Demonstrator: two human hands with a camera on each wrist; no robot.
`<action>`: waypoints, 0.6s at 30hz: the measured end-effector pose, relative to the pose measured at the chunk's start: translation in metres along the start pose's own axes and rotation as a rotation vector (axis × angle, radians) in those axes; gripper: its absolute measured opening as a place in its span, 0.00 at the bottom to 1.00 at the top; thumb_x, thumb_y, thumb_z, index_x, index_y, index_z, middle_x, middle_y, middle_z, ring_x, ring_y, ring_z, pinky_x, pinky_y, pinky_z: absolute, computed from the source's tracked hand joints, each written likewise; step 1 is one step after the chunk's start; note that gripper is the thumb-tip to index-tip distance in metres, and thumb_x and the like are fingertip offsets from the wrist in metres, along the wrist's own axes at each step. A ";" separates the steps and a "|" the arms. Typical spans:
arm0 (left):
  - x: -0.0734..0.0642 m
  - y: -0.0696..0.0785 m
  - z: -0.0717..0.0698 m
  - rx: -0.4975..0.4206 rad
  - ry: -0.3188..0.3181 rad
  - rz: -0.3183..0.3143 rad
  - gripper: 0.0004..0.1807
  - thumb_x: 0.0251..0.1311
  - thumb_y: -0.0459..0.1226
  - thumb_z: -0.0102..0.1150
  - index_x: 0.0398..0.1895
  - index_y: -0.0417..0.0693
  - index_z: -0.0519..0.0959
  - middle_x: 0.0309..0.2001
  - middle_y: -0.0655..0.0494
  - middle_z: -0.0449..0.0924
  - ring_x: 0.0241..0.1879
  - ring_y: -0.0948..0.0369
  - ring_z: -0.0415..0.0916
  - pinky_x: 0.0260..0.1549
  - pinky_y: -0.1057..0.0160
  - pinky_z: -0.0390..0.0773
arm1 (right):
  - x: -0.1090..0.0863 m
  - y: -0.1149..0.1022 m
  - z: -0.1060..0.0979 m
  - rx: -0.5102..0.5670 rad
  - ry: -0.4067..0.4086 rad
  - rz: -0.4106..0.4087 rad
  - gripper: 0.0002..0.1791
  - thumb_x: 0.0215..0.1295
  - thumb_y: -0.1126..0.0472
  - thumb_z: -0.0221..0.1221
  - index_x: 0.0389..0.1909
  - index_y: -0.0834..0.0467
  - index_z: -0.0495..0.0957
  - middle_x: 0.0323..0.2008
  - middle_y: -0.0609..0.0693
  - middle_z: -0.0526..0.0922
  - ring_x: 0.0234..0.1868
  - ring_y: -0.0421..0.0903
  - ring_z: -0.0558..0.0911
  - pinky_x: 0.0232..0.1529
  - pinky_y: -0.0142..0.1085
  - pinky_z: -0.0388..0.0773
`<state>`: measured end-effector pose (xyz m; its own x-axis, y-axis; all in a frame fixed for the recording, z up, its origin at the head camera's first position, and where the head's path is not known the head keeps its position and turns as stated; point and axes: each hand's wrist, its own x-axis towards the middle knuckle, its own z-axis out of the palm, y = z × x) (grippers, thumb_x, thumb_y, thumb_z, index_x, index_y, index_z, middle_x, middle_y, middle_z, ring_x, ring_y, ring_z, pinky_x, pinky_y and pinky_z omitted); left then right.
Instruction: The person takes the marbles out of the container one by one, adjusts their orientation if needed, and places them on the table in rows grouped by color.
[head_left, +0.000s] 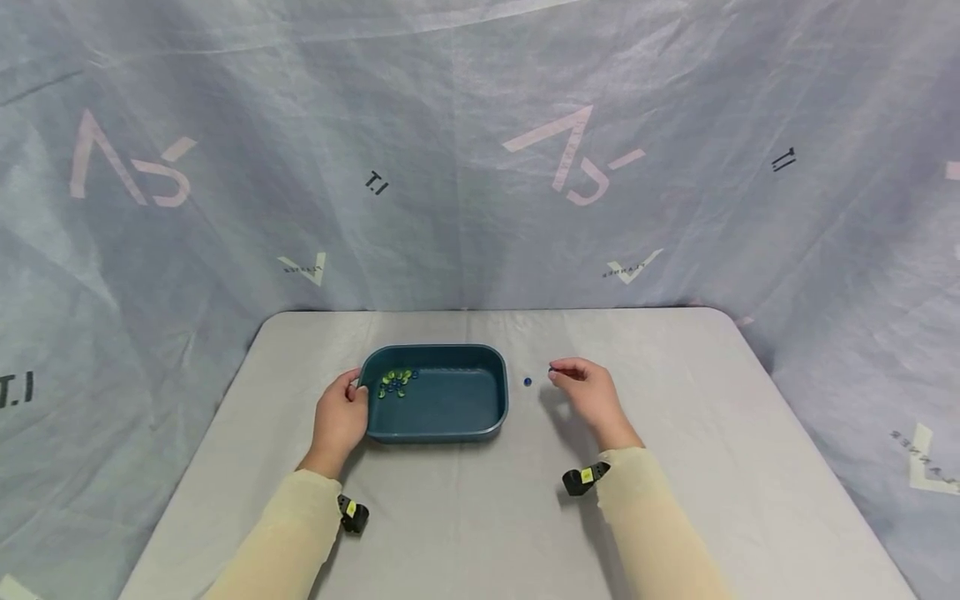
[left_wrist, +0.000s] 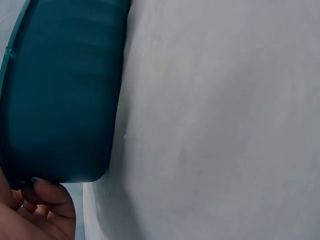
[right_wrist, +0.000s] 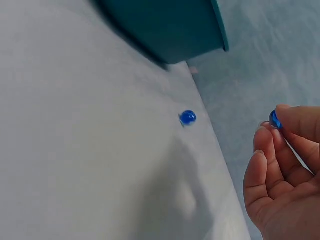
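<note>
A dark teal plastic tray (head_left: 450, 436) with raised walls sits on the table, left of centre. My left hand (head_left: 341, 421) grips its left end, and in the left wrist view the fingers (left_wrist: 55, 197) curl at the tray's edge. Inside, toward the left, lie several yellow-green and blue marbles (head_left: 397, 380). To the right of the tray my right hand (head_left: 592, 396) pinches a blue marble (right_wrist: 274, 119) between thumb and fingertips, above the table. Another blue marble (right_wrist: 188, 117) rests on the cloth between that hand and the tray.
A pale cloth covers the table (head_left: 465, 525). Behind it hangs a grey-blue printed sheet (head_left: 450, 167), close to the table's far edge. Small black cameras (head_left: 581, 481) are worn at both wrists.
</note>
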<state>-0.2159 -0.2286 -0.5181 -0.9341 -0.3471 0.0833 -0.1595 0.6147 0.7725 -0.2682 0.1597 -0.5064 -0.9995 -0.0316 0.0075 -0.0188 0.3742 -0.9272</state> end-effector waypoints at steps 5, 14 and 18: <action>0.001 -0.003 -0.002 0.014 -0.004 -0.015 0.20 0.68 0.38 0.45 0.61 0.46 0.70 0.28 0.52 0.64 0.25 0.55 0.62 0.25 0.59 0.62 | 0.010 0.005 0.003 0.013 -0.012 0.002 0.15 0.60 0.56 0.62 0.46 0.58 0.81 0.39 0.49 0.82 0.41 0.46 0.80 0.44 0.42 0.73; 0.001 -0.001 0.000 0.007 -0.002 -0.013 0.19 0.68 0.38 0.46 0.60 0.46 0.71 0.28 0.51 0.65 0.25 0.55 0.63 0.25 0.58 0.62 | 0.019 0.017 0.005 -0.087 -0.033 0.021 0.15 0.62 0.57 0.61 0.48 0.59 0.80 0.41 0.50 0.82 0.42 0.47 0.79 0.43 0.42 0.73; 0.001 0.000 0.001 0.010 0.003 -0.010 0.19 0.68 0.38 0.46 0.60 0.45 0.71 0.28 0.52 0.65 0.25 0.55 0.62 0.25 0.59 0.62 | 0.022 0.021 0.003 -0.119 -0.029 0.016 0.14 0.62 0.58 0.60 0.46 0.58 0.81 0.39 0.50 0.82 0.40 0.46 0.80 0.41 0.42 0.73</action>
<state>-0.2171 -0.2286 -0.5189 -0.9313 -0.3559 0.0773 -0.1726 0.6183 0.7668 -0.2901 0.1640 -0.5266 -0.9985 -0.0511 -0.0193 -0.0077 0.4818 -0.8763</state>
